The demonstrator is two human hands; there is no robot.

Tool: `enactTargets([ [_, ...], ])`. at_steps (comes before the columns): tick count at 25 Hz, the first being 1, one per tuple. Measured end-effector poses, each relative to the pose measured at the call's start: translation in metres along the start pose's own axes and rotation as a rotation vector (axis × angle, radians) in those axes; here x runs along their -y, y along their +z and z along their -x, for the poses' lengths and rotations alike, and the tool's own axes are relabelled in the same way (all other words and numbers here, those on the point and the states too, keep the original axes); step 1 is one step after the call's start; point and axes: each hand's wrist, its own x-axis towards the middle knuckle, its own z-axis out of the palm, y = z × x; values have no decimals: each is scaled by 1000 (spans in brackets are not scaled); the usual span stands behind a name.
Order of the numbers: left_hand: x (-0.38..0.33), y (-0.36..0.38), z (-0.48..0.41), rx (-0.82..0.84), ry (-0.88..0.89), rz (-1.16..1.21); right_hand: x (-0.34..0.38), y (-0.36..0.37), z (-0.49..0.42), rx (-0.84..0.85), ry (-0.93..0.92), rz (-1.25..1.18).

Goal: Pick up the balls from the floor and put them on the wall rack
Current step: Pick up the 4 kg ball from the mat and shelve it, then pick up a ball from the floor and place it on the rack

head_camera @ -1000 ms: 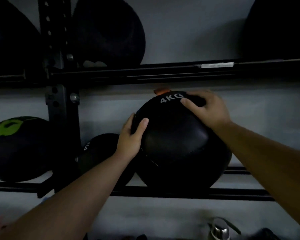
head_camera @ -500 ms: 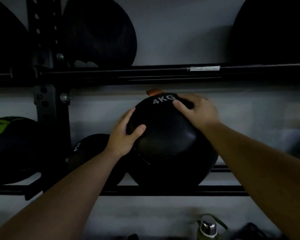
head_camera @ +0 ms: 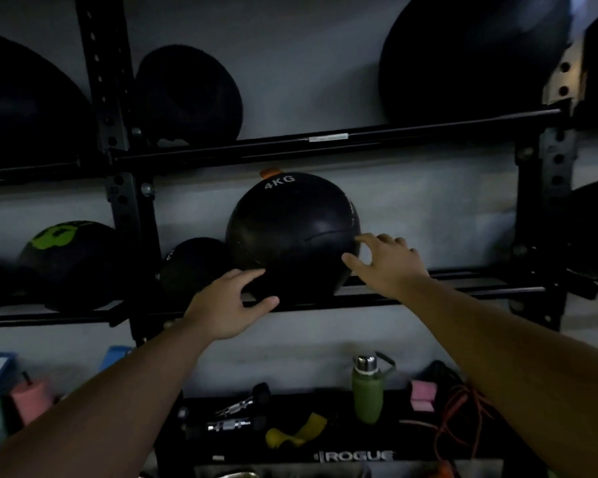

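A black ball marked 4KG point(head_camera: 290, 229) rests on the lower rails of the black wall rack point(head_camera: 411, 294), with an orange tab at its top. My left hand point(head_camera: 227, 307) hovers just below and in front of the ball, fingers spread, holding nothing. My right hand point(head_camera: 387, 262) is at the ball's lower right edge, fingers apart; its fingertips are at or just off the surface. A smaller black ball point(head_camera: 194, 267) sits against the 4KG ball's left side.
A black ball with green print point(head_camera: 69, 263) lies on the lower shelf, left of the upright post point(head_camera: 118, 167). Large dark balls point(head_camera: 473, 60) fill the upper shelf. Below stand a green bottle point(head_camera: 368, 391), a black ROGUE box point(head_camera: 354, 455), pink blocks and an orange cord.
Both hands have come off the 4KG ball and dropped lower, fingers spread. The ball stays on the rack. The view has pulled back and tilted down, showing the floor items.
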Motion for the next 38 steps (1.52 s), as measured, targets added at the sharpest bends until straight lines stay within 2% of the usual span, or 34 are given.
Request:
enactTargets([
  [5, -72, -15, 25, 37, 87, -45, -34, -74, 87, 5, 123, 61],
  [9, -133, -32, 48, 72, 233, -48, -35, -145, 171, -37, 252, 146],
  [13, -180, -48, 100, 95, 403, 31, -14, -195, 270, -102, 376, 185],
  [18, -229, -50, 191, 262, 563, 139, 18, -242, 396, -77, 515, 279],
  [24, -344, -53, 283, 377, 781, 263, 51, -356, 543, -125, 667, 463],
  [27, -414, -57, 349, 440, 897, 366, 60, -412, 631, -67, 761, 568],
  [31, -516, -68, 450, 477, 1077, 385, 76, -491, 766, -40, 893, 625],
  [38, -722, -79, 717, 673, 1380, 443, 102, -636, 1055, -42, 1235, 710],
])
